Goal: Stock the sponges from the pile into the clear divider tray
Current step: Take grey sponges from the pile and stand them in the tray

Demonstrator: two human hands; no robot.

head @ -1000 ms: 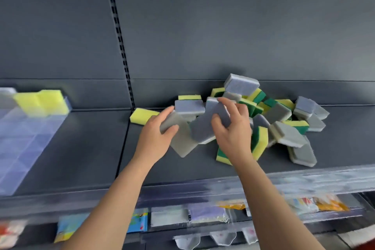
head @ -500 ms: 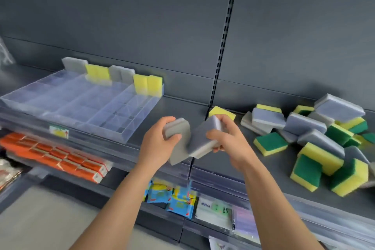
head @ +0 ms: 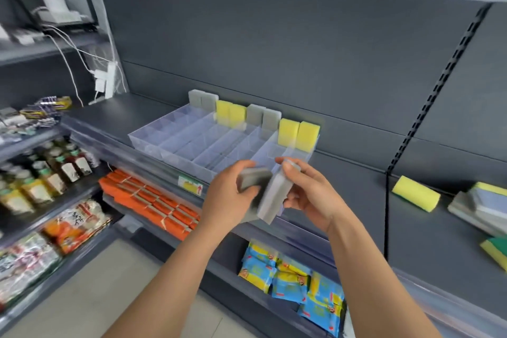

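Up and to the left of both hands, farther back on the shelf (head: 123, 112): the clear tray (head: 175, 143), filled only along its back row, where grey and yellow sponges (head: 255, 115) stand on edge in pairs. Looks like the carrying step, midway between pile and tray.

In the left hand (head: 227, 197), a grey sponge (head: 253, 178), gripped with the thumb on the near side and the fingers curled over the top. In the right hand (head: 310, 195), a second grey sponge (head: 275, 195), pinched on end and touching or just overlapping the first.

Calls next for reaching forward over the tray's front wall and setting each sponge upright in a free slot, probably in front of a grey pair to keep the colours in line.

Far to the right of the right hand: the pile (head: 482, 208), well apart from the tray, with a yellow sponge (head: 415, 193) lying nearest.

Hard to make out:
- Both held sponges blurred, so exact finger placement unclear.
- Tray dividers faint through the clear plastic.
- Pile cut off at the frame edge, so no counting what remains.
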